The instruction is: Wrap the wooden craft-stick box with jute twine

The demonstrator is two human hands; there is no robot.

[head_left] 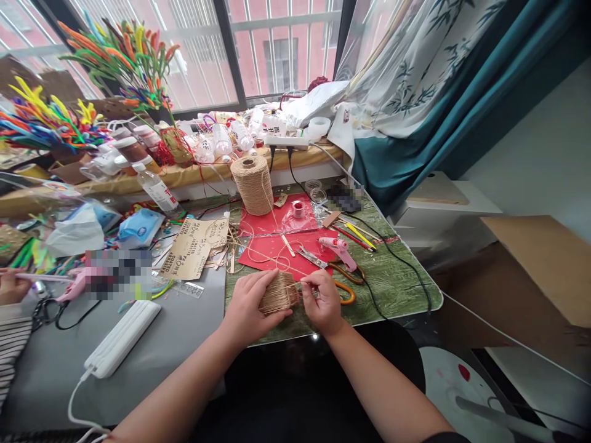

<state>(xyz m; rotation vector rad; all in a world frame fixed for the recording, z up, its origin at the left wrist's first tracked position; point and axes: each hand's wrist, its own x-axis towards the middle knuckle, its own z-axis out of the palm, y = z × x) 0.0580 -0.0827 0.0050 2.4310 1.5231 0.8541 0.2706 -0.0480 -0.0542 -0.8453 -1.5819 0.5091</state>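
Note:
My left hand (252, 304) is closed around a block wrapped in twine (279, 294), its thumb along the near side. Beside the block's right end, my right hand (321, 303) pinches a strand of twine (298, 283) between thumb and fingers. That strand seems to trail back over the red sheets (263, 249) to a large twine spool (252, 187), which stands upright. Just beyond my right hand lie scissors (348, 274) with orange-brown handles, partly hidden by it. A pink hot glue gun (340, 249) rests behind them.
Pencils (353, 237), a black cable (392, 246) and a small red spool (298, 210) lie on the green table (397, 286). Sandpaper (190, 252) and a white power strip (124, 338) are to the left. Another person's hand (12, 286) shows at the far left edge.

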